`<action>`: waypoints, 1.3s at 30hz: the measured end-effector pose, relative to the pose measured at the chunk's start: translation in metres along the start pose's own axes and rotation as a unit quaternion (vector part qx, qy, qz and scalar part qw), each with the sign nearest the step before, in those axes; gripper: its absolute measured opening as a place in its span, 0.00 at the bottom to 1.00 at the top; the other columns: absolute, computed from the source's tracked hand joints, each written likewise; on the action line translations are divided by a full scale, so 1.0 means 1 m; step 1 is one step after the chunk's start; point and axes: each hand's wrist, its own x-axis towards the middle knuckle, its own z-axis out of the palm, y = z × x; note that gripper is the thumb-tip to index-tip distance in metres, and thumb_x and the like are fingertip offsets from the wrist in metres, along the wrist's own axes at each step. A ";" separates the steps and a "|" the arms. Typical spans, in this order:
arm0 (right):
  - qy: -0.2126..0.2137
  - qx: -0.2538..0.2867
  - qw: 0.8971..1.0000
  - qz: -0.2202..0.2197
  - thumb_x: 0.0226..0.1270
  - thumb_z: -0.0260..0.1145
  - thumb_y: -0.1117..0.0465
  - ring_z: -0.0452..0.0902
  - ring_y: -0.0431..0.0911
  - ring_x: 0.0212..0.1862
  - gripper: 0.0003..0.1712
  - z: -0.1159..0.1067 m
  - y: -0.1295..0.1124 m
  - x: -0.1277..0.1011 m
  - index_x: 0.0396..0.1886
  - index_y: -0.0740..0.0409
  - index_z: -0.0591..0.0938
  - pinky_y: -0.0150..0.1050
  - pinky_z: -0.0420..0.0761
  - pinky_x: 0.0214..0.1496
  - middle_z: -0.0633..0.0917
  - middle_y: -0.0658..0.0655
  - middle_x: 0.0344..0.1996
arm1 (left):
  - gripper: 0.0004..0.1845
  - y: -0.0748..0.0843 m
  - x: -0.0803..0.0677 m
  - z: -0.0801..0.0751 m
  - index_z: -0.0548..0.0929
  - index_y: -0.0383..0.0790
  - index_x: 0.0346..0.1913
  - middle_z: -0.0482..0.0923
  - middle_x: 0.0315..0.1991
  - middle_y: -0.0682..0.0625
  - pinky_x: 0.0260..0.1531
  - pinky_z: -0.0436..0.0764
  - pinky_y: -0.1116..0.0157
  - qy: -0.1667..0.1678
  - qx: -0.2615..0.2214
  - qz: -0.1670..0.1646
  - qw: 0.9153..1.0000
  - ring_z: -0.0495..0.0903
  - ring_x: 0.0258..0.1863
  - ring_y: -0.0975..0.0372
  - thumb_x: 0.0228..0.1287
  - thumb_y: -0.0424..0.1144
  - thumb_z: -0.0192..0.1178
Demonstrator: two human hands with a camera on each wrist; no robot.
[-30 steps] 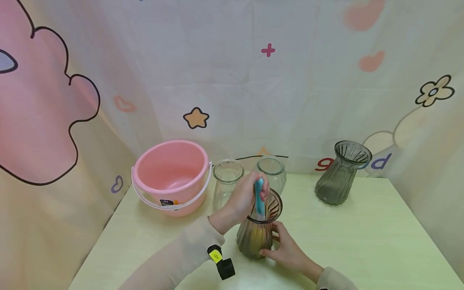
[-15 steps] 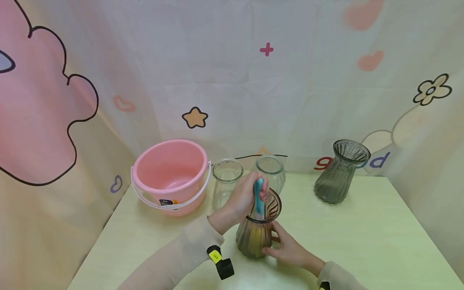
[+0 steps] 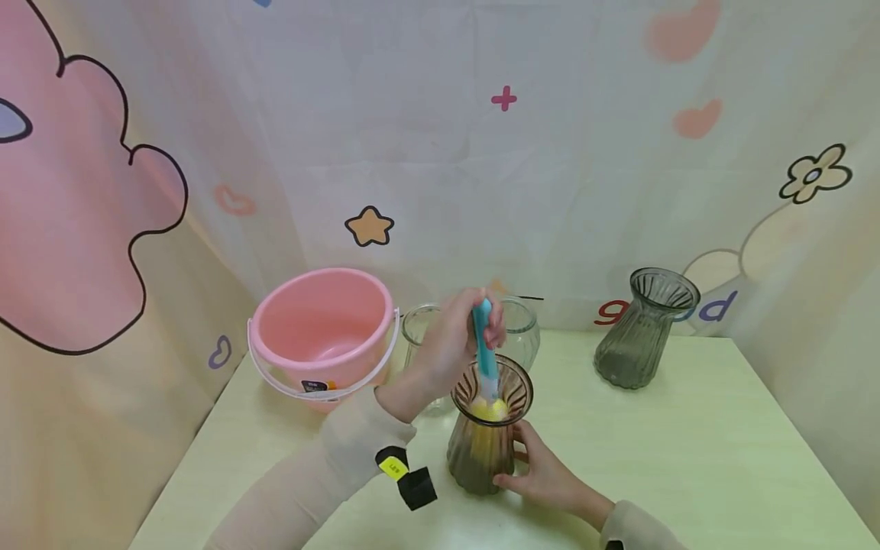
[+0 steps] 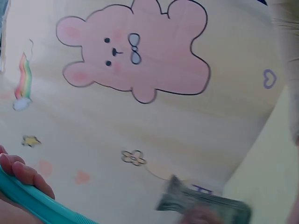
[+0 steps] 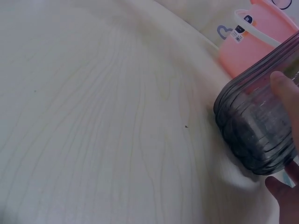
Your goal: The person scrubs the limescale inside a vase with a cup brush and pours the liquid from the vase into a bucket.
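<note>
A smoky ribbed glass vase (image 3: 490, 435) stands near the front middle of the pale table (image 3: 687, 458). My right hand (image 3: 543, 473) grips its lower body, thumb and fingers around the glass (image 5: 257, 135). My left hand (image 3: 450, 344) holds the teal handle of a bottle brush (image 3: 484, 347) above the vase mouth. The brush's yellow sponge head (image 3: 488, 411) sits just inside the neck. In the left wrist view the teal handle (image 4: 37, 200) runs under my fingertips (image 4: 23, 175).
A pink bucket (image 3: 323, 328) stands at the back left. Two clear glass jars (image 3: 519, 328) stand behind the held vase, partly hidden by my left hand. A second smoky ribbed vase (image 3: 646, 325) stands at the back right. A printed curtain closes off the back.
My left hand has lifted the brush, so the yellow sponge head has risen from deep in the vase to its neck. The right hand still holds the vase in place.
</note>
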 end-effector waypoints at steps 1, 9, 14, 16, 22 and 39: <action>0.002 -0.001 1.000 0.003 0.50 0.72 0.59 0.59 0.54 0.65 0.47 0.000 -0.001 0.000 0.65 0.52 0.55 0.45 0.70 0.59 0.62 0.56 0.63 | 0.19 0.007 0.002 0.001 0.65 0.39 0.19 0.60 0.15 0.52 0.26 0.64 0.66 -0.002 0.000 0.007 1.000 0.60 0.18 0.61 0.67 0.38 0.32; 0.020 -0.004 1.000 0.020 0.48 0.73 0.58 0.60 0.55 0.64 0.48 0.002 -0.003 0.001 0.65 0.54 0.54 0.49 0.70 0.59 0.62 0.57 0.62 | 0.19 0.026 0.007 0.003 0.66 0.40 0.19 0.60 0.16 0.52 0.26 0.65 0.66 -0.018 -0.002 0.017 1.000 0.60 0.19 0.61 0.67 0.36 0.31; 0.029 -0.008 0.999 0.023 0.48 0.73 0.58 0.60 0.57 0.64 0.49 0.003 -0.003 0.000 0.65 0.54 0.54 0.50 0.71 0.58 0.62 0.58 0.63 | 0.18 0.021 0.007 -0.001 0.66 0.41 0.19 0.59 0.16 0.52 0.25 0.63 0.67 -0.003 -0.028 0.020 0.999 0.59 0.19 0.62 0.65 0.36 0.32; 0.032 -0.009 0.999 0.023 0.47 0.74 0.58 0.60 0.57 0.64 0.49 0.003 -0.002 0.001 0.64 0.53 0.54 0.51 0.71 0.58 0.62 0.58 0.62 | 0.18 0.016 0.006 -0.002 0.66 0.41 0.19 0.59 0.16 0.52 0.25 0.63 0.67 -0.007 -0.028 0.014 0.999 0.59 0.18 0.62 0.65 0.36 0.32; 0.044 -0.013 0.999 -0.006 0.45 0.75 0.60 0.62 0.58 0.63 0.49 0.005 0.000 0.001 0.64 0.53 0.55 0.48 0.73 0.56 0.63 0.58 0.61 | 0.18 -0.032 -0.001 -0.005 0.66 0.39 0.19 0.61 0.16 0.52 0.24 0.64 0.67 -0.001 0.004 -0.076 0.997 0.61 0.18 0.61 0.66 0.38 0.34; -0.055 -0.013 0.998 -0.002 0.57 0.67 0.55 0.49 0.53 0.69 0.52 -0.010 -0.005 0.003 0.71 0.44 0.42 0.54 0.62 0.64 0.53 0.57 0.69 | 0.19 -0.055 -0.005 -0.010 0.64 0.38 0.20 0.61 0.17 0.53 0.24 0.64 0.67 -0.003 0.017 -0.107 0.994 0.62 0.19 0.61 0.68 0.40 0.32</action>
